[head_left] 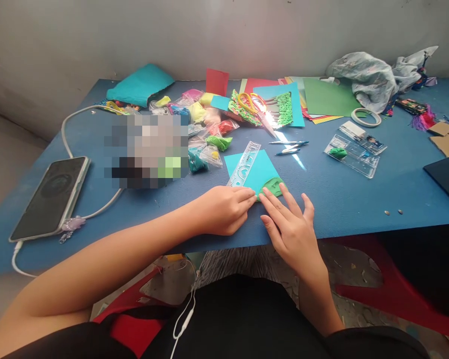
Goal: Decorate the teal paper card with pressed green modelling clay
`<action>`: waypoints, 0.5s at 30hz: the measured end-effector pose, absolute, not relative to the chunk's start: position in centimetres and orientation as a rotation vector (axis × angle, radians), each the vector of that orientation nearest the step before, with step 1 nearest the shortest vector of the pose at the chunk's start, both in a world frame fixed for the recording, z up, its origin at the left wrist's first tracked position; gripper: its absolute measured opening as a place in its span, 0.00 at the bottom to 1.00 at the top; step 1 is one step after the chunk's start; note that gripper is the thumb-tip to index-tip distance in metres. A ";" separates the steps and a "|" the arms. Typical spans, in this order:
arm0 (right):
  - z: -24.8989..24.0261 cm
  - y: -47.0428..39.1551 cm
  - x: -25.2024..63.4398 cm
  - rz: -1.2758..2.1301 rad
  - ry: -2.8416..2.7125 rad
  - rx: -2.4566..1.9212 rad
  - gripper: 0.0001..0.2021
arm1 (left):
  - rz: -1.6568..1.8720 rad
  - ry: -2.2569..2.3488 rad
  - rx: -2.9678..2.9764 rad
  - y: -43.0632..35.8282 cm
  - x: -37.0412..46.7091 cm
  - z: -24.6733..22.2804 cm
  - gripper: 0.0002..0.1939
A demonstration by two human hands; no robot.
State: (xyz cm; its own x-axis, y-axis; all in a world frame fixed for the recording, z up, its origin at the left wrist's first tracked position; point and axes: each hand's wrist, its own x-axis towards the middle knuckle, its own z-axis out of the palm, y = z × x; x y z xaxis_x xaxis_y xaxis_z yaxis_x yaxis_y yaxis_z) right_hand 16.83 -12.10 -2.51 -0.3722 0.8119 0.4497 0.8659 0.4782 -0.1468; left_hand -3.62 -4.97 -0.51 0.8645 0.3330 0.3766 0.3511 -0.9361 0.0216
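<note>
The clay (272, 186) lies flattened on the near right corner of the blue card (264, 164), close to the front edge of the table (344, 199). The right hand (290, 219) has its fingers spread, fingertips on the clay. The left hand (228, 209) has its fingers together, tips at the clay's left side; whether they pinch anything I cannot tell. The ruler (246, 162) slants over the card's left side, its lower end beside the left hand. Pens (292, 144) lie beyond the card, farther from the front edge; the phone (50, 197) is by the table's left edge.

The step in hand looks like pressing the clay thin over the card; the next press would call for light, even fingertips and a steady card
</note>
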 end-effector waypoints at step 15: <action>-2.4 -11.6 18.0 -0.047 -2.260 -1.355 0.19 | -0.428 -0.589 -2.984 -5.3 -3.0 -0.2 0.20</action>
State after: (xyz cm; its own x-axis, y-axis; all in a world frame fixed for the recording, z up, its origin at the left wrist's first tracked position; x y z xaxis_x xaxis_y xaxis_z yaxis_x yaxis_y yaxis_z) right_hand 17.98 -11.61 -2.43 -0.3787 0.8180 0.4329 0.8353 0.5035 -0.2206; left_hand -3.02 -5.35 -0.21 0.8878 0.3623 0.2839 0.3817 -0.9242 -0.0143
